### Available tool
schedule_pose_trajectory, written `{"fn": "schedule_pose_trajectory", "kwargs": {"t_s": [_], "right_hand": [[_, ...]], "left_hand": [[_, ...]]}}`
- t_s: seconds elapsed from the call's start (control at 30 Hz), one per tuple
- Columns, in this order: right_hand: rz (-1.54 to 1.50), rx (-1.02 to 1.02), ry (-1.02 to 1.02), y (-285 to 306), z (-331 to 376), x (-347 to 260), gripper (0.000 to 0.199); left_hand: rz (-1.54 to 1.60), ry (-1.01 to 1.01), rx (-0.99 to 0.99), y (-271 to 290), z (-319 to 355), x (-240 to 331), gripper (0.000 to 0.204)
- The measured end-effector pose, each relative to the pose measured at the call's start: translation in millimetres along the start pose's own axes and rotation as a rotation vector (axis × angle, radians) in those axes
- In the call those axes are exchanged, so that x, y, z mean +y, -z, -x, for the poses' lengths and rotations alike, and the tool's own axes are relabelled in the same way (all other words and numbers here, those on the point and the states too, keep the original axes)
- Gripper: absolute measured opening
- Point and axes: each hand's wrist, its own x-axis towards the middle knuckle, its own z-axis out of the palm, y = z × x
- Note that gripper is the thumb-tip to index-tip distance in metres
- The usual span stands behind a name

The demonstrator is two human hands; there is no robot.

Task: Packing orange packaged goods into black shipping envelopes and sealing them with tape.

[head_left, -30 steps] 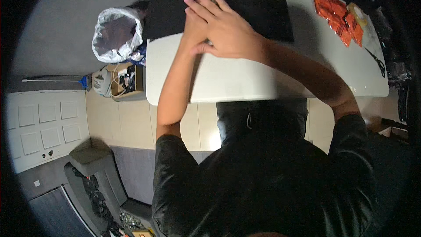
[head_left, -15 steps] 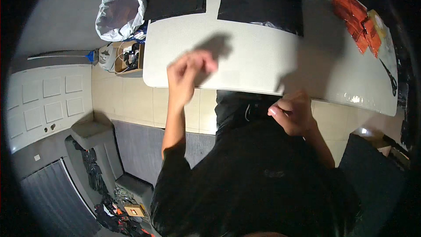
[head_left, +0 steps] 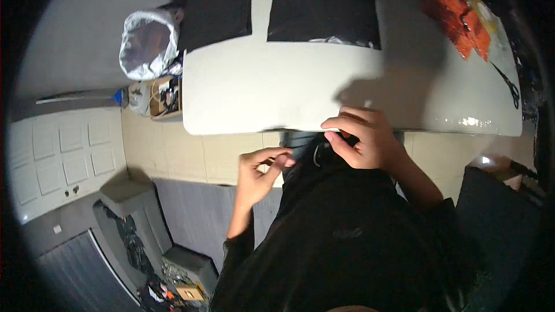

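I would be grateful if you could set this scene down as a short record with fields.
surface: white table
left hand: off the table's near edge, fingers curled, nothing clearly held
right hand: at that edge, fingers bent
on table: left black sheet, right black sheet
right side: orange packets, scissors
beside table, left: white-lined bin

Left hand (head_left: 260, 174) and right hand (head_left: 365, 137) curl loosely, apart

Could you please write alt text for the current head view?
A person's left hand and right hand, holding nothing visible, hover near the closest edge of a white table. Two flat black sheets lie toward its far side; orange packets and black scissors lie at right.
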Motion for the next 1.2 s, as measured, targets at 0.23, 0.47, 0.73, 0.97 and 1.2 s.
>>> {"fn": "schedule_pose_trajectory", "kwargs": {"t_s": [0.23, 0.47, 0.73, 0.97, 1.2], "right_hand": [[0.525, 0.125, 0.008, 78.5, -55.4, 73.0, 0.019], [0.954, -0.065, -0.026, 27.7, -135.6, 123.9, 0.049], [0.847, -0.107, -0.180, 19.4, -134.8, 136.1, 0.078], [0.722, -0.098, -0.278, 29.9, -151.0, 125.6, 0.070], [0.834, 0.441, -0.297, 103.3, -172.3, 232.9, 0.031]], "left_hand": [[-0.562, -0.240, 0.462, 32.0, -77.0, 88.2, 0.028], [-0.546, -0.811, 0.295, -25.8, -307.1, 97.1, 0.024], [-0.775, -0.809, 0.215, -33.2, -388.5, 39.0, 0.031], [-0.912, -0.732, 0.232, -8.3, -379.8, 31.8, 0.038], [-0.936, -0.665, 0.242, -16.0, -375.2, 44.9, 0.041]]}}
